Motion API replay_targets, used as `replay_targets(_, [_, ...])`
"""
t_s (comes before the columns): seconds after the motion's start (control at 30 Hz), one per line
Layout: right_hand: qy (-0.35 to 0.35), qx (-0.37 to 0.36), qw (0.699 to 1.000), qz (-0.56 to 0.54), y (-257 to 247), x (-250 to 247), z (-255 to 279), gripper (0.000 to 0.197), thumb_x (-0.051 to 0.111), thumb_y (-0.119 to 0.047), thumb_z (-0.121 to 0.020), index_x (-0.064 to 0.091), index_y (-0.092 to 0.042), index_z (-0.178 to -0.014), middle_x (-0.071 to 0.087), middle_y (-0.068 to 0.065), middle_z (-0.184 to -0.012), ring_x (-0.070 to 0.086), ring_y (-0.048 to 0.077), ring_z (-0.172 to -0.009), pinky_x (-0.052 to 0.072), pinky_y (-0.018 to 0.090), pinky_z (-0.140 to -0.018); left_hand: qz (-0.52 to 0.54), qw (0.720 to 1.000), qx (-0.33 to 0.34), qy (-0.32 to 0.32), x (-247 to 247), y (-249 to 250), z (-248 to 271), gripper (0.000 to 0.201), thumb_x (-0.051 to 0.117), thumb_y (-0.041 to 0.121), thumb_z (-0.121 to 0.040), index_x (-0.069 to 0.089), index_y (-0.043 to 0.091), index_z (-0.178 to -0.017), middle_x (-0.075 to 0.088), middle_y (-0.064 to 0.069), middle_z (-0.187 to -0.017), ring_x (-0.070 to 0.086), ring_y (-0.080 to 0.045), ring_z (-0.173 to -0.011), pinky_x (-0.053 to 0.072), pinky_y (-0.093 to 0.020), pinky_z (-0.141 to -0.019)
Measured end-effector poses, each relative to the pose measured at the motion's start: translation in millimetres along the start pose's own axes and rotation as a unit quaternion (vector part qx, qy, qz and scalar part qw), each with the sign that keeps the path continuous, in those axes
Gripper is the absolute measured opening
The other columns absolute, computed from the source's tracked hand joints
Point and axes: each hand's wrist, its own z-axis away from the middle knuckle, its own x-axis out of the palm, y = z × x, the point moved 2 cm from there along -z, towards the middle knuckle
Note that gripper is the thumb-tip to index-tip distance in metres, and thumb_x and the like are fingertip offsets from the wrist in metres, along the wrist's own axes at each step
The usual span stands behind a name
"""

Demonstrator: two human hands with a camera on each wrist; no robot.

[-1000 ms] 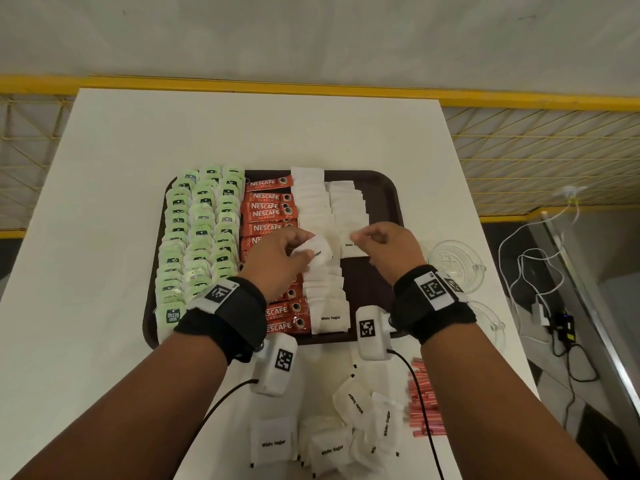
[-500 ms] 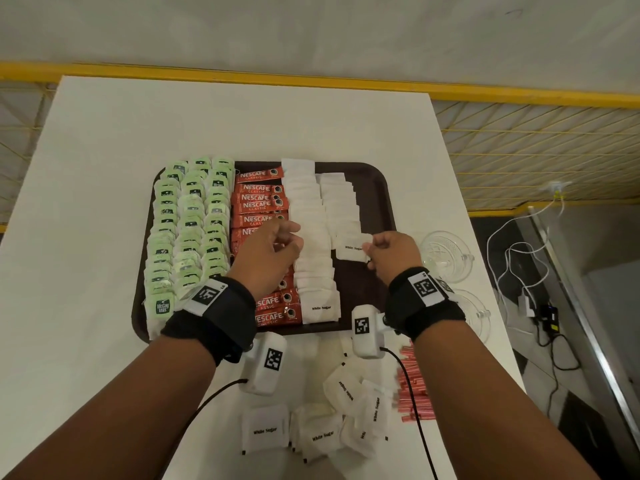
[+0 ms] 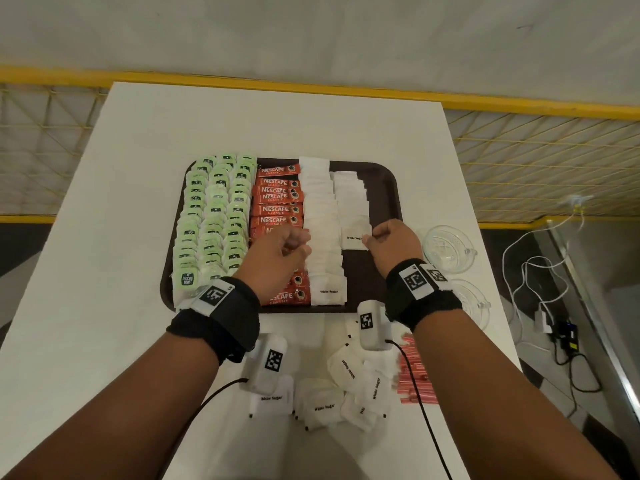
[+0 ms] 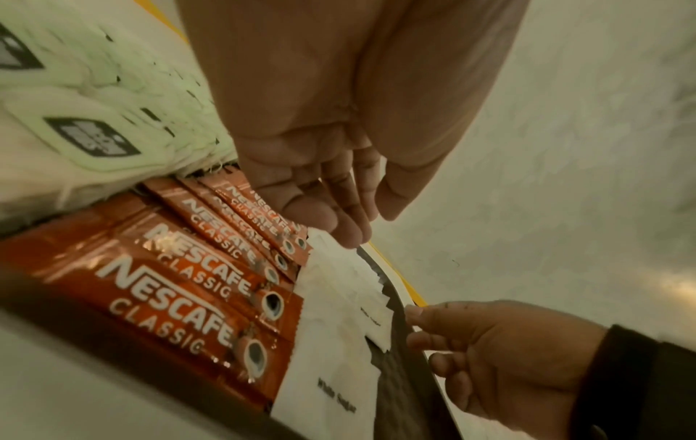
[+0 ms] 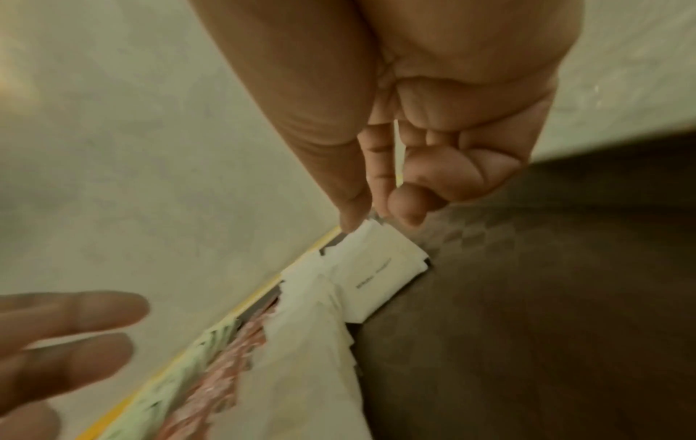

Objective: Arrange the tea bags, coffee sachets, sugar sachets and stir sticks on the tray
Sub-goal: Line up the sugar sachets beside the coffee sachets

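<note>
A dark brown tray (image 3: 384, 188) holds rows of green tea bags (image 3: 211, 220), red coffee sachets (image 3: 277, 195) and two columns of white sugar sachets (image 3: 322, 209). My right hand (image 3: 370, 239) pinches the right edge of one sugar sachet (image 3: 353, 239) lying at the near end of the right column; in the right wrist view thumb and forefinger (image 5: 354, 214) close on its corner (image 5: 376, 274). My left hand (image 3: 298, 244) hovers over the coffee and left sugar rows. Its fingers (image 4: 339, 220) hang loosely curled and empty.
Several loose sugar sachets (image 3: 332, 393) lie on the white table in front of the tray, with red-and-white stir sticks (image 3: 412, 372) to their right. Two glass cups (image 3: 446, 247) stand right of the tray. The table's right edge drops to a floor with cables.
The left hand let go of the sugar sachet it held a second ago and is empty. The right hand brought its sachet down onto the near end of the right sugar column.
</note>
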Motion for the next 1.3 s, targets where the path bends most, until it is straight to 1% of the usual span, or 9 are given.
replay_targets(0.2, [-0.161, -0.111, 0.978, 0.078, 3.5, -19.8, 82.7, 0.018, 0.067, -0.036, -0.088, 0.061, -0.021, -0.097, 0.063, -0.007, -0.093, 0.058, 0.009, -0.087, 0.041, 0.023, -0.075, -0.079, 0.993, 0.012, -0.082, 20.0, -2.9, 54.8, 0.011, 0.059, 0.027, -0.096, 0.066, 0.023, -0.104, 0.066, 0.011, -0.095, 0.062, -0.006, -0.087, 0.05, -0.023, -0.078])
replay_targets(0.3, [-0.228, -0.131, 0.953, 0.152, 28.5, -21.3, 117.5, 0.019, 0.068, -0.036, -0.087, 0.061, -0.022, -0.099, 0.064, -0.006, -0.096, 0.058, 0.012, -0.09, 0.044, 0.025, -0.078, -0.138, 0.983, 0.019, -0.122, 32.8, -7.0, 85.3, 0.013, 0.059, 0.028, -0.095, 0.067, 0.022, -0.103, 0.065, 0.012, -0.099, 0.057, 0.002, -0.085, 0.044, -0.017, -0.075])
replay_targets(0.4, [-0.259, -0.134, 0.932, 0.215, 59.5, -22.0, 144.7, 0.023, 0.069, -0.04, -0.085, 0.059, -0.027, -0.101, 0.061, -0.005, -0.102, 0.056, 0.014, -0.093, 0.043, 0.026, -0.079, -0.219, 0.965, 0.004, -0.146, 44.3, -11.0, 111.5, 0.015, 0.062, 0.032, -0.093, 0.065, 0.024, -0.104, 0.063, 0.01, -0.101, 0.057, -0.001, -0.083, 0.043, -0.02, -0.074])
replay_targets(0.53, [-0.241, -0.144, 0.916, 0.286, 85.4, -23.0, 171.1, 0.044, 0.064, -0.044, -0.088, 0.055, -0.02, -0.124, 0.056, 0.003, -0.123, 0.054, 0.022, -0.112, 0.043, 0.032, -0.093, -0.34, 0.922, -0.015, -0.187, 60.7, -22.2, 142.4, 0.044, 0.065, 0.041, -0.09, 0.054, 0.022, -0.128, 0.056, 0.003, -0.124, 0.055, -0.013, -0.105, 0.045, -0.027, -0.093])
replay_targets(0.67, [-0.198, -0.161, 0.911, 0.323, 92.5, -16.1, 184.7, 0.053, 0.059, -0.053, -0.088, 0.053, -0.013, -0.123, 0.05, 0.01, -0.129, 0.049, 0.028, -0.119, 0.041, 0.037, -0.099, -0.426, 0.889, -0.004, -0.167, 78.8, -26.6, 163.9, 0.064, 0.063, 0.046, -0.09, 0.038, 0.022, -0.144, 0.045, -0.001, -0.141, 0.044, -0.022, -0.127, 0.04, -0.039, -0.106])
replay_targets(0.8, [-0.189, -0.201, 0.895, 0.352, 88.0, -7.4, 195.5, 0.056, 0.058, -0.056, -0.087, 0.055, -0.013, -0.122, 0.047, 0.01, -0.129, 0.045, 0.029, -0.121, 0.042, 0.041, -0.1, -0.475, 0.868, -0.01, -0.145, 89.1, -26.0, 170.6, 0.061, 0.062, 0.041, -0.091, 0.037, 0.02, -0.143, 0.043, -0.002, -0.142, 0.042, -0.025, -0.127, 0.042, -0.042, -0.104])
replay_targets(1.0, [-0.165, -0.215, 0.893, 0.359, 90.6, 0.4, 197.9, 0.043, 0.051, -0.046, -0.094, 0.05, -0.016, -0.124, 0.048, 0.009, -0.129, 0.045, 0.029, -0.119, 0.044, 0.042, -0.096, -0.492, 0.861, -0.045, -0.123, 93.1, -27.5, 170.3, 0.057, 0.067, 0.04, -0.088, 0.045, 0.017, -0.136, 0.047, -0.006, -0.132, 0.048, -0.027, -0.119, 0.046, -0.041, -0.097])
replay_targets(1.17, [-0.192, -0.207, 0.898, 0.336, 88.0, 5.7, 199.9, 0.049, 0.063, -0.046, -0.087, 0.048, -0.018, -0.124, 0.053, 0.007, -0.124, 0.048, 0.029, -0.116, 0.045, 0.042, -0.096, -0.491, 0.858, -0.08, -0.126, 94.1, -25.6, 165.9, 0.058, 0.073, 0.039, -0.083, 0.049, 0.015, -0.129, 0.046, -0.008, -0.127, 0.051, -0.029, -0.113, 0.048, -0.042, -0.094])
replay_targets(1.3, [-0.209, -0.19, 0.896, 0.343, 88.7, 10.9, 200.3, 0.053, 0.068, -0.049, -0.082, 0.049, -0.019, -0.121, 0.057, 0.006, -0.12, 0.052, 0.028, -0.111, 0.048, 0.041, -0.091, -0.49, 0.858, -0.087, -0.129, 95.1, -27.3, 165.2, 0.05, 0.073, 0.037, -0.083, 0.052, 0.017, -0.124, 0.055, -0.005, -0.122, 0.055, -0.028, -0.11, 0.049, -0.039, -0.09])
